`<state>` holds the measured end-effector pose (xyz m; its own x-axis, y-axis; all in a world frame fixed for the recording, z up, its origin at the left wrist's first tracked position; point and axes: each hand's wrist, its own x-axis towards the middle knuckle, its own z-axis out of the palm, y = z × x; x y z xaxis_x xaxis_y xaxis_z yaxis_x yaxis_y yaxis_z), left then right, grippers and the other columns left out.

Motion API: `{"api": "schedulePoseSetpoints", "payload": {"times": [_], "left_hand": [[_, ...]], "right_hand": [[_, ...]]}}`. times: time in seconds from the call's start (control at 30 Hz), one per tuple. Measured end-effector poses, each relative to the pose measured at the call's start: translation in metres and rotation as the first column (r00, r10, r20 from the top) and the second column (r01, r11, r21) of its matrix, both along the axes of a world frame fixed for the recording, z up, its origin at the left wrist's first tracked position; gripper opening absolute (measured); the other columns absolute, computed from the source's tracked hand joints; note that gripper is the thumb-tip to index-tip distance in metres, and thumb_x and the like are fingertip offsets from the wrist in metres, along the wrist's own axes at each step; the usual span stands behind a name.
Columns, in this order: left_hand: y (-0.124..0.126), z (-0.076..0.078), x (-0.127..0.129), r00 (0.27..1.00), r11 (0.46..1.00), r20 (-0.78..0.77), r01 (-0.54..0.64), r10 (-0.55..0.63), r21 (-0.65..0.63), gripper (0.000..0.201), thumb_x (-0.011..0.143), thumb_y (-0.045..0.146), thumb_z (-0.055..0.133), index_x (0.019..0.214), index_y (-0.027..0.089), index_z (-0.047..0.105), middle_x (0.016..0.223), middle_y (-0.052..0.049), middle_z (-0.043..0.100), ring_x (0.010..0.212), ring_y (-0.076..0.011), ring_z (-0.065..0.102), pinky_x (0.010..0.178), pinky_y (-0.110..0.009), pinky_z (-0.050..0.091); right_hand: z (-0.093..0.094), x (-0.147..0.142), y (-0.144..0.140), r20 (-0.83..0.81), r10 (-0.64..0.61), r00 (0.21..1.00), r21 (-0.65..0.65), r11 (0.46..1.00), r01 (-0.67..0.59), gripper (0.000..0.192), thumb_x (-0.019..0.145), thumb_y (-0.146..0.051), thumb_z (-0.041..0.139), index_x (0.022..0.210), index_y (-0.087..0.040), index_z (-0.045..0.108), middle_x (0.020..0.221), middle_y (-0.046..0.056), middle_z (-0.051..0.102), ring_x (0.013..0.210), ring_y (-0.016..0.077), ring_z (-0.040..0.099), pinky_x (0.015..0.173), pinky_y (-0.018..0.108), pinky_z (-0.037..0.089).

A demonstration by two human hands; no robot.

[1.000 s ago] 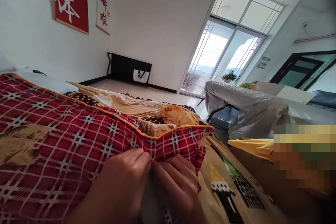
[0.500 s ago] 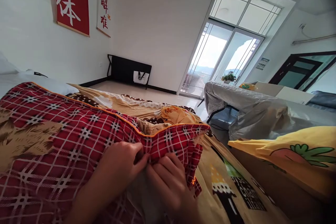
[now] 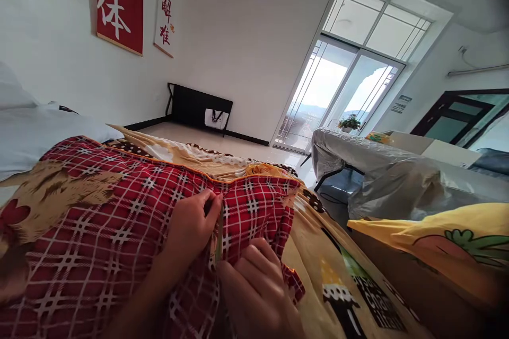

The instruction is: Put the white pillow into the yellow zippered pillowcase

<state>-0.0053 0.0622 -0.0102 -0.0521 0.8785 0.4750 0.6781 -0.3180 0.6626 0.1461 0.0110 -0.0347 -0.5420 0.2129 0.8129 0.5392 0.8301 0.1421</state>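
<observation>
A red plaid fabric cover [image 3: 254, 206] with orange piping and a brown furry-animal print is spread before me. Down its middle runs a narrow slit [image 3: 219, 235] with a pale edge, possibly a zipper. My left hand [image 3: 194, 220] pinches the cover at the slit's upper end, thumb and index finger together. Lower down and to the right, my right hand [image 3: 254, 280] is closed at the slit's near end, its fingers curled. Whatever sits between those right fingertips is hidden. Beneath the cover lies a tan printed cloth [image 3: 314, 265] with brown-and-white dotted parts.
On the right, a yellow cloth with a carrot print [image 3: 437, 228] lies over a brown surface. Behind it stands a table under plastic sheeting [image 3: 382, 164]. White bedding [image 3: 47, 127] is at left, and a folded black frame [image 3: 194, 106] leans against the far wall.
My right hand has drawn down towards me, away from the left, and the slit between them shows longer. The left hand has risen slightly. The cover's upper edge lies flatter.
</observation>
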Motion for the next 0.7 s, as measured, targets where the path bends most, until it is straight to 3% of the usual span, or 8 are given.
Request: {"api": "schedulePoseSetpoints", "payload": {"times": [0.1, 0.2, 0.27, 0.43, 0.53, 0.7], "left_hand": [[-0.004, 0.000, -0.003, 0.991, 0.996, -0.130, 0.006, -0.018, -0.087, 0.040, 0.089, 0.048, 0.033, 0.065, 0.019, 0.050, 0.060, -0.003, 0.058, 0.060, -0.0179, 0.053, 0.062, -0.029, 0.029], [-0.018, 0.002, -0.007, 0.959, 0.961, -0.228, 0.106, -0.167, -0.257, 0.047, 0.086, 0.056, 0.038, 0.060, 0.019, 0.052, 0.060, -0.004, 0.059, 0.061, -0.0189, 0.053, 0.060, -0.030, 0.027], [-0.026, 0.003, -0.009, 0.935, 0.927, -0.239, 0.175, -0.262, -0.332, 0.041, 0.085, 0.051, 0.041, 0.065, 0.020, 0.057, 0.068, -0.004, 0.063, 0.066, -0.0193, 0.055, 0.062, -0.030, 0.028], [-0.026, 0.003, -0.008, 0.920, 0.905, -0.180, 0.281, -0.349, -0.319, 0.033, 0.084, 0.038, 0.040, 0.059, 0.018, 0.049, 0.066, -0.004, 0.061, 0.065, -0.0169, 0.052, 0.062, -0.029, 0.029], [-0.020, 0.004, -0.005, 0.952, 0.938, -0.115, 0.252, -0.284, -0.237, 0.035, 0.086, 0.039, 0.037, 0.059, 0.018, 0.047, 0.063, -0.003, 0.059, 0.061, -0.0160, 0.050, 0.062, -0.029, 0.028], [-0.002, -0.001, -0.004, 0.997, 0.993, -0.014, 0.069, -0.071, -0.097, 0.039, 0.091, 0.043, 0.030, 0.067, 0.019, 0.050, 0.064, -0.003, 0.059, 0.061, -0.0165, 0.051, 0.064, -0.029, 0.030]], "right_hand": [[-0.001, 0.001, 0.002, -0.007, -0.025, 1.000, -0.028, 0.999, 0.025, 0.023, 0.086, -0.002, 0.046, 0.069, -0.015, 0.054, 0.055, -0.002, 0.038, 0.060, 0.0115, 0.033, 0.062, 0.029, 0.032], [-0.002, 0.004, 0.005, 0.000, -0.031, 1.000, -0.022, 0.999, 0.031, 0.024, 0.087, -0.002, 0.043, 0.070, -0.015, 0.055, 0.055, -0.002, 0.039, 0.060, 0.0120, 0.034, 0.062, 0.029, 0.031], [-0.001, 0.006, 0.007, 0.004, -0.027, 1.000, -0.026, 0.999, 0.028, 0.024, 0.086, -0.002, 0.041, 0.072, -0.015, 0.055, 0.056, -0.001, 0.040, 0.060, 0.0122, 0.035, 0.061, 0.029, 0.031], [-0.002, 0.007, 0.010, 0.022, -0.035, 0.999, -0.049, 0.998, 0.036, 0.022, 0.086, -0.003, 0.041, 0.074, -0.015, 0.055, 0.056, -0.001, 0.041, 0.060, 0.0127, 0.036, 0.061, 0.030, 0.032], [-0.005, 0.007, 0.013, 0.016, -0.014, 1.000, -0.087, 0.996, 0.015, 0.025, 0.087, -0.004, 0.041, 0.067, -0.017, 0.049, 0.056, -0.001, 0.041, 0.060, 0.0125, 0.035, 0.061, 0.030, 0.031], [-0.007, 0.006, 0.014, 0.068, 0.038, 0.997, -0.165, 0.986, -0.027, 0.024, 0.086, -0.007, 0.043, 0.066, -0.017, 0.046, 0.057, -0.001, 0.043, 0.062, 0.0120, 0.037, 0.062, 0.029, 0.032]]}}
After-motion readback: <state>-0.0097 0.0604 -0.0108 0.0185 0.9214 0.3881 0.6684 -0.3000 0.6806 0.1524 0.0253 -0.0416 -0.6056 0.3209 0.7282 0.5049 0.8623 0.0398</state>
